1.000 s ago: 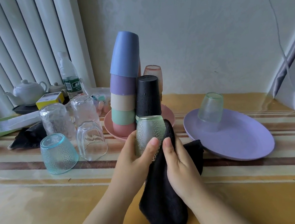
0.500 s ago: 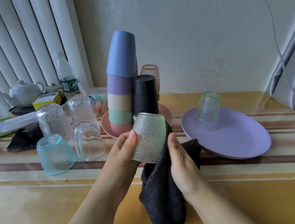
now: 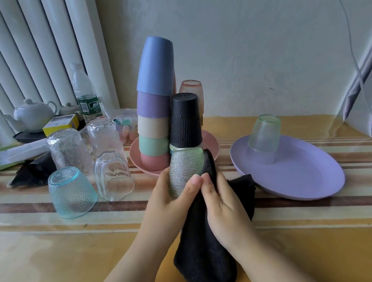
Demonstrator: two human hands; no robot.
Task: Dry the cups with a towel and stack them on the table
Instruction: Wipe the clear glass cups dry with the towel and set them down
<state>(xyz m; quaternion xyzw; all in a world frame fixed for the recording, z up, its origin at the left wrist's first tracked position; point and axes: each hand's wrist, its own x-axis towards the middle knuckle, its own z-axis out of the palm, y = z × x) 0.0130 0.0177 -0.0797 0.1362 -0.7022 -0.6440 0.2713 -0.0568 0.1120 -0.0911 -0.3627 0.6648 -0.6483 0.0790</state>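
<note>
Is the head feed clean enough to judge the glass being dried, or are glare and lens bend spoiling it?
Head view: soft daylight, faint shadows; the pebbled green-tinted glass cup and black towel read sharp; glossy sheen on the yellow striped tablecloth; wide-angle bend tilts the tall stack of pastel plastic cups and slants the curtain at the right edge.

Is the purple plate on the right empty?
No, a pale green glass stands upside down on the purple plate.
</note>
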